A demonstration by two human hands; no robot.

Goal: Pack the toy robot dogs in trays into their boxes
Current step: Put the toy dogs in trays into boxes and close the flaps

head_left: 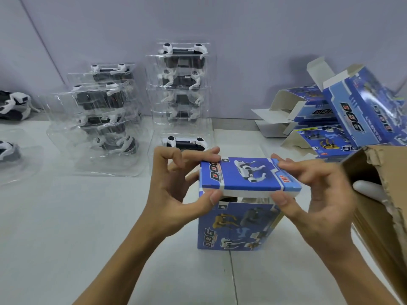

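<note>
A blue toy-dog box [237, 227] stands upright on the white table in front of me. Its top lid flap [248, 176] is nearly level, with a thin gap under its front edge. My left hand [176, 190] pinches the lid's left end, thumb at the front edge and fingers on the back corner. My right hand [312, 194] pinches the lid's right end the same way. The box's inside is hidden. Two stacks of clear trays holding black-and-white robot dogs stand behind: a left stack [103, 119] and a taller middle stack [182, 84]. One single tray [185, 144] lies behind my left hand.
Several open blue boxes [343, 115] lie in a heap at the back right. A torn brown carton [381, 205] fills the right edge, with something white [370, 194] inside it. Loose robot dogs [15, 104] lie at the far left by a clear tray [19, 164].
</note>
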